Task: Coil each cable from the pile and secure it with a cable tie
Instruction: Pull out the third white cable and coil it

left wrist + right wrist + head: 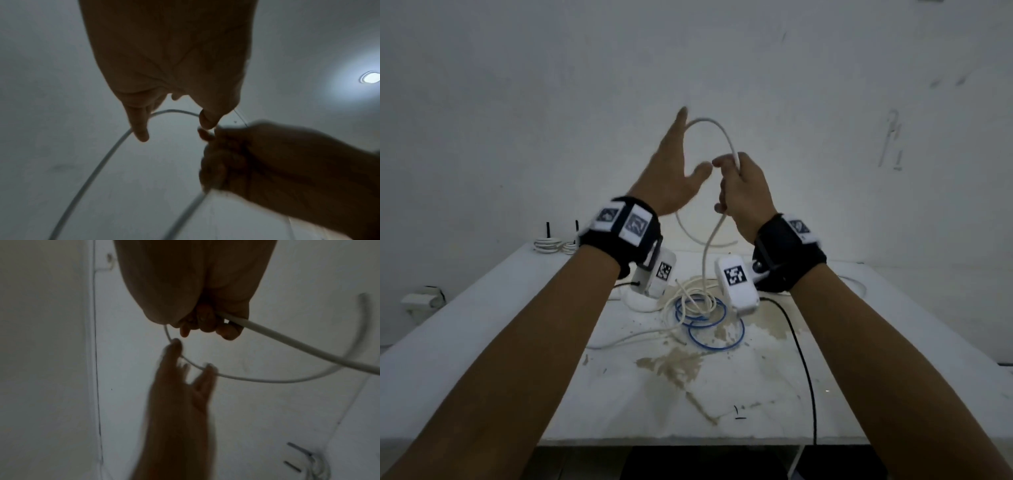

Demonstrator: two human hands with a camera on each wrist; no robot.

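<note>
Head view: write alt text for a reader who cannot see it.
A right hand grips a white cable arched to the open left hand; below, cream and blue cables lie piled on a stained white table.

Surroundings: worn white table against a marked white wall.
The white table (482, 325) has a patchy brown stain (671, 365) running from its centre toward the front edge, and two small black marks (739, 413) close to that edge. The white wall (825, 85) behind the far edge bears a pale hook-like fitting (892, 137) on the right and dark scuffs (945, 82) above it. A small pale box (421, 300) is fixed low beyond the table's left edge. A round ceiling light (371, 77) is lit.
</note>
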